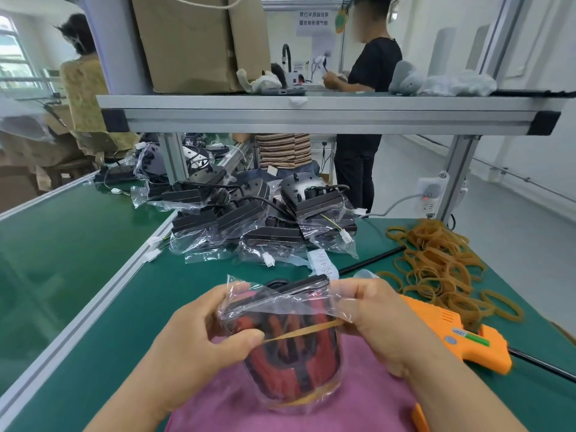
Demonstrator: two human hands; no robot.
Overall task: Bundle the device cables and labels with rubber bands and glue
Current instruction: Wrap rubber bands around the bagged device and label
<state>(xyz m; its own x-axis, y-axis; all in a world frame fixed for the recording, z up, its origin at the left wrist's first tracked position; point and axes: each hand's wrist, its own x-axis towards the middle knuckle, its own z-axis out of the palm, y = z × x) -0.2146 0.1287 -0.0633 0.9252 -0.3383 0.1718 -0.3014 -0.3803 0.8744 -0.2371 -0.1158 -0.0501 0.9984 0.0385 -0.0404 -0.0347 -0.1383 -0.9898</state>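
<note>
Lower centre of frame: bagged device (290,363), black and red parts in a clear plastic bag, held over a pink cloth (367,400); contact with the cloth not clear.
Gripped on its left side by left hand (199,335), fingers curled behind, thumb on the front pinning one end of a tan rubber band (299,331).
Band taut across the bag's front, rising slightly toward the right.
Other end pinched by right hand (383,319), upper fingers also on the bag's top right edge.
Second band (302,400) already round the bag's bottom end.

Lower right: orange glue gun (461,341) flat on the green table (78,244), just beside the right hand.
Above it, right of centre: loose rubber bands (442,269) in a spread pile.
Middle of frame: heap of bagged units (265,213), white connectors poking out.
White label (324,263) at the heap's near edge.
Upper frame: aluminium shelf (311,110) spanning the width, cardboard box (199,42) on top toward the upper left.
Power strip (431,191) on the right shelf post, red light on.
Other people behind the shelf, upper left and upper centre.
</note>
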